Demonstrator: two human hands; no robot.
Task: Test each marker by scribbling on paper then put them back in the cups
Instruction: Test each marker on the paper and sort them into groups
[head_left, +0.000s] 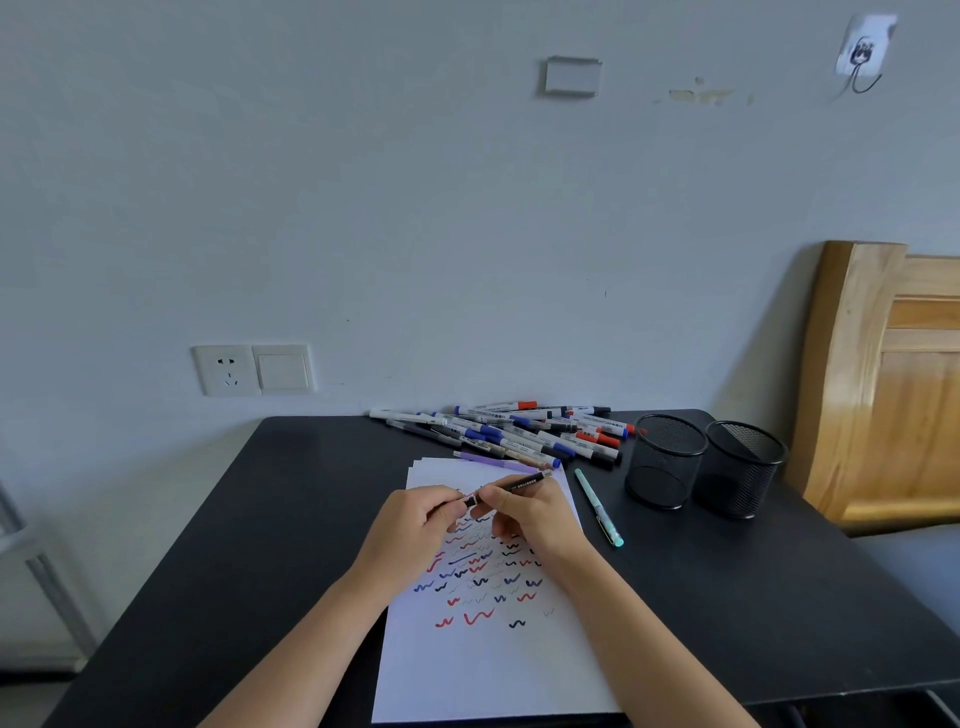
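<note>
Pen (522, 483) tip lost behind curled left fingers (442, 512)

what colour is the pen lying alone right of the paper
The pen is mint green, seen in the head view.

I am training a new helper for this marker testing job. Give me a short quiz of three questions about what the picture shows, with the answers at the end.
1. True or false: the two mesh cups are full to the rim.
2. Where does the light green pen lie? A: inside a cup. B: on the table, right of the paper. C: under the paper.
3. What do the left hand and the right hand hold together above the paper?
Key: 1 false. 2 B. 3 the black pen.
</note>
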